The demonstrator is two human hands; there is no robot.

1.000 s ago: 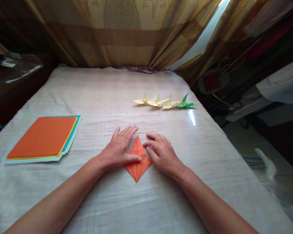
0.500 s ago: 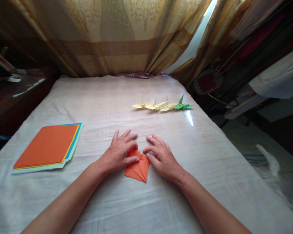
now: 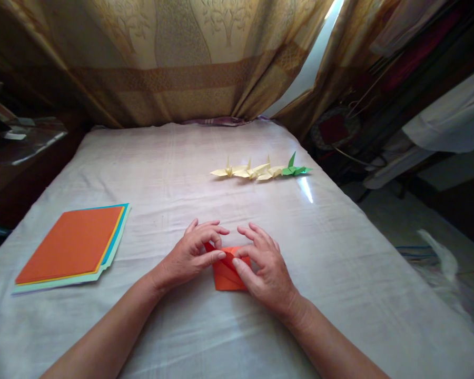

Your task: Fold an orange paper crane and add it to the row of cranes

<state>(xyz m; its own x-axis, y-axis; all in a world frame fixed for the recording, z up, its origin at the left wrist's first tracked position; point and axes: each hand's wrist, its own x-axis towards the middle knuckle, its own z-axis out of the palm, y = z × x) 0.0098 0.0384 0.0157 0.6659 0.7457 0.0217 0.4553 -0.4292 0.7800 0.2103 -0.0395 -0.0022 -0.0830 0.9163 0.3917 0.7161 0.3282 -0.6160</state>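
Observation:
A small folded piece of orange origami paper [image 3: 228, 280] lies on the white cloth in front of me, with one flap lifted along its upper side. My left hand [image 3: 195, 250] pinches the flap's upper left between thumb and forefinger. From the other side, my right hand [image 3: 264, 266] grips the flap's right part with thumb and index finger, its other fingers curled above. Part of the paper's right side is hidden behind my right hand.
On the left lies a stack of coloured paper sheets [image 3: 71, 245], orange on top. Farther back stands a row of folded paper cranes, several cream ones [image 3: 256, 171] and a green one [image 3: 295, 170]. A patterned curtain [image 3: 181, 73] hangs behind the cloth-covered surface [image 3: 161, 158].
The orange paper has turned, and one flap that lay flat is now raised. My right hand has moved from the paper's edge to pinch the flap; my left thumb and finger also grip it.

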